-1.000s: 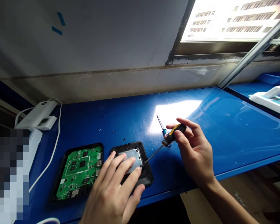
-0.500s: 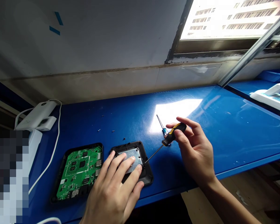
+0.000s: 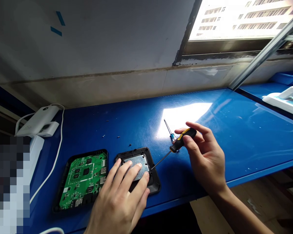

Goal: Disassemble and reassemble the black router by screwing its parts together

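My left hand (image 3: 119, 201) lies flat on a black plastic cover (image 3: 153, 183) with a grey metal plate (image 3: 140, 162) inside it, fingers spread over the plate. My right hand (image 3: 205, 156) grips the black and yellow handle of a screwdriver (image 3: 180, 141); its thin shaft slants down left, and the tip meets the plate's right edge. To the left of the cover lies a second black shell holding a green circuit board (image 3: 84, 178). A smaller blue-handled screwdriver (image 3: 169, 131) rests on the blue table (image 3: 234, 130) behind my right hand.
Three tiny screws (image 3: 118, 137) lie on the table behind the cover. A white charger with a cable (image 3: 39, 122) sits at the far left. White equipment (image 3: 285, 99) stands at the far right beside a slanted metal bar. The table's front edge runs just below my hands.
Almost nothing differs: both hands keep their places, with only a slight shift of my left fingers on the plate and of the view.
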The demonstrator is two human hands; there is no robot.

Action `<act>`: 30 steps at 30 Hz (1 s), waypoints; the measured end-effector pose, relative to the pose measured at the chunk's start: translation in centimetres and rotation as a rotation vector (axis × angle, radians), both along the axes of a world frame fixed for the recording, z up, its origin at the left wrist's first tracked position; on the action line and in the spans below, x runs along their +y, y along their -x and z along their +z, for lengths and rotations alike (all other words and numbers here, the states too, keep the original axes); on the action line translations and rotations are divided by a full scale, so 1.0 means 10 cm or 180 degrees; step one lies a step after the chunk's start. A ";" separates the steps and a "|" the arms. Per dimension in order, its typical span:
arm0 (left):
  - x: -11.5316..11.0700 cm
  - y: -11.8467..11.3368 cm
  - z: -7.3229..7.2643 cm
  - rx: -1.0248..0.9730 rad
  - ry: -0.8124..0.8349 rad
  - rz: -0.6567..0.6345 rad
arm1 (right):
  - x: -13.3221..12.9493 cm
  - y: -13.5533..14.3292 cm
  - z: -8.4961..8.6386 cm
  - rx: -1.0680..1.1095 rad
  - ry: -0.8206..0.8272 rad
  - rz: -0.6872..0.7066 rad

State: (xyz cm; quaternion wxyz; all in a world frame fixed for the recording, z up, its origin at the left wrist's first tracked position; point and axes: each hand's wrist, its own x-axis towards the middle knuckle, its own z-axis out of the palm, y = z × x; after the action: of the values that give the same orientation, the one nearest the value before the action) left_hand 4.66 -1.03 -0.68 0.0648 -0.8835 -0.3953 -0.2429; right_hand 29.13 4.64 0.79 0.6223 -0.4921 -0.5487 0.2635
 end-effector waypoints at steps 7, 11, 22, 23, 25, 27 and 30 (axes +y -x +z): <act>-0.01 0.00 0.00 -0.0017 0.0017 0.0000 | -0.01 0.02 0.01 0.0049 -0.0080 0.0026; -0.01 -0.02 0.03 -0.0051 0.0005 -0.0019 | -0.02 0.01 0.01 0.0074 -0.0177 0.0076; 0.03 -0.11 0.12 -0.0260 -0.0155 0.0042 | -0.09 0.03 0.08 0.0057 -0.0545 0.0679; 0.03 -0.11 0.11 -0.0250 -0.0144 0.0046 | -0.10 0.04 0.11 0.0009 -0.0638 0.0758; 0.03 -0.10 0.09 -0.0229 -0.0117 0.0043 | -0.11 0.07 0.18 -0.0111 -0.0796 0.0946; 0.01 -0.08 0.05 -0.0194 -0.0066 0.0043 | -0.10 0.10 0.25 -0.0282 -0.0883 0.1186; -0.01 -0.06 0.00 -0.0134 0.0027 0.0079 | -0.06 0.15 0.35 -0.0638 -0.1081 0.1521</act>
State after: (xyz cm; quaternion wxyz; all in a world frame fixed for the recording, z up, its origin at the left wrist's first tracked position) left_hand 5.25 -1.11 -0.72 0.0558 -0.8735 -0.4085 -0.2589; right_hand 27.63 4.02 4.31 0.5589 -0.2616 -0.7437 0.2570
